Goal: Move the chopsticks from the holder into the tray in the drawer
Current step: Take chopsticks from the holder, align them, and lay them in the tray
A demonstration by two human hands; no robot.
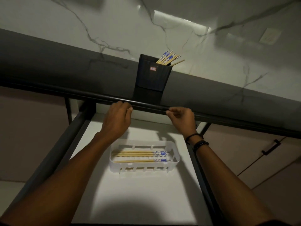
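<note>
A dark holder [153, 75] stands on the grey counter [65, 70] near its front edge, with several bamboo chopsticks [169, 58] with blue-and-white tops leaning to the right out of it. Below, in the open drawer [130, 193], a white slotted tray [176, 158] holds several chopsticks [138, 154] lying flat, their patterned ends to the right. My left hand [118, 118] and my right hand [183, 118] hover side by side just under the counter's front edge, above the drawer's back. Both have loosely curled fingers and hold nothing.
The drawer's dark side rails [202, 176] run along both sides of its white floor. A marble-look wall [146, 30] rises behind the counter, with a socket plate [270, 35] at the right. A cabinet door with a black handle [271, 148] is at the right.
</note>
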